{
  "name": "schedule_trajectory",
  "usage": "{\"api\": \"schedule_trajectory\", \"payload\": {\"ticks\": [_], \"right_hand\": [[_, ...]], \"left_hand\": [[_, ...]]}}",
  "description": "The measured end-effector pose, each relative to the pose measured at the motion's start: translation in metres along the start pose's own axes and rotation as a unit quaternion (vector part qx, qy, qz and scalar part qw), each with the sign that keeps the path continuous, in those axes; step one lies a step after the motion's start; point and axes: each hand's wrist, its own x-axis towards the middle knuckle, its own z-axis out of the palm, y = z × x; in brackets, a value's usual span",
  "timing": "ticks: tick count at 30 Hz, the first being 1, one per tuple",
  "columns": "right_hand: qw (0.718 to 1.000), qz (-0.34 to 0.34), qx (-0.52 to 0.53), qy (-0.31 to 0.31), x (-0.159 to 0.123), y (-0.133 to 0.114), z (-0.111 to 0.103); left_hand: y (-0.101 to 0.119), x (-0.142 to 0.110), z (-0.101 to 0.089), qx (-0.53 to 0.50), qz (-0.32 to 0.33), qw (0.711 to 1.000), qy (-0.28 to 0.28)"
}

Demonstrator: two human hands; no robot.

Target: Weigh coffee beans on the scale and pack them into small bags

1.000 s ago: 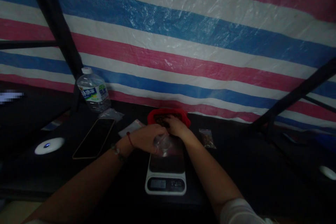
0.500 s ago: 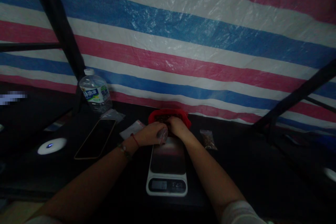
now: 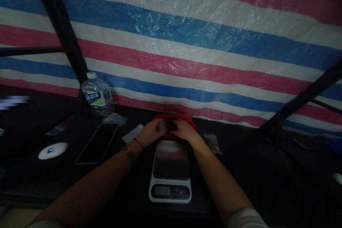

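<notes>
Both my hands meet over a red bowl [image 3: 187, 119] at the back of the dark table. My left hand [image 3: 151, 133] is closed on a small clear plastic bag [image 3: 161, 125] held at the bowl's rim. My right hand [image 3: 184, 130] rests over the bowl beside the bag, fingers curled and closed; what they hold is hidden. A white kitchen scale [image 3: 171, 171] with a dark platform lies just in front of the bowl, nothing on it.
A water bottle [image 3: 97, 94] stands at the back left. A phone [image 3: 96, 143] lies face up left of my arm, with flat clear bags [image 3: 132, 134] nearby. A filled small bag [image 3: 213, 143] lies right of the bowl. A white round device [image 3: 52, 150] glows at the far left.
Both hands have moved back from above the scale's platform to the red bowl, carrying the clear bag with them. The scale's platform is now uncovered.
</notes>
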Motion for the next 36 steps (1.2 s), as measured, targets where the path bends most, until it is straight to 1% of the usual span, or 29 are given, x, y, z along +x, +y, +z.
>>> {"api": "schedule_trajectory", "payload": {"ticks": [3, 5, 8, 12, 18, 22, 26, 29, 32, 36], "right_hand": [[0.999, 0.001, -0.019, -0.031, 0.000, 0.001, 0.002], [0.999, 0.003, -0.030, -0.038, 0.002, 0.000, 0.002], [0.999, -0.009, -0.027, -0.028, 0.002, -0.002, 0.002], [0.999, -0.028, -0.014, -0.004, 0.000, -0.007, 0.003], [0.999, -0.018, -0.020, -0.022, 0.001, -0.012, 0.005], [0.999, -0.026, -0.020, -0.020, 0.003, -0.011, 0.008], [1.000, -0.010, -0.013, 0.002, 0.006, -0.008, 0.011], [0.999, -0.012, 0.016, 0.025, 0.008, -0.004, 0.010], [0.994, -0.012, 0.080, 0.070, 0.010, -0.002, 0.007], [0.974, -0.022, 0.169, 0.150, 0.008, -0.007, 0.000]], "left_hand": [[-0.001, -0.001, 0.002, 0.025, -0.004, 1.000, -0.012], [0.000, -0.001, 0.003, 0.030, 0.005, 0.999, -0.009], [0.002, -0.002, 0.002, 0.028, 0.018, 0.999, -0.009], [0.002, -0.002, 0.002, 0.022, 0.014, 0.999, -0.024], [0.000, -0.003, 0.003, 0.047, -0.025, 0.998, -0.041], [0.001, -0.003, 0.003, 0.069, -0.019, 0.996, -0.049], [0.002, -0.002, 0.003, 0.063, -0.024, 0.997, -0.038], [0.002, -0.002, 0.003, 0.052, -0.027, 0.997, -0.040], [0.001, -0.002, 0.005, 0.037, -0.037, 0.998, -0.045], [-0.004, -0.001, 0.009, 0.024, -0.067, 0.997, -0.040]]}}
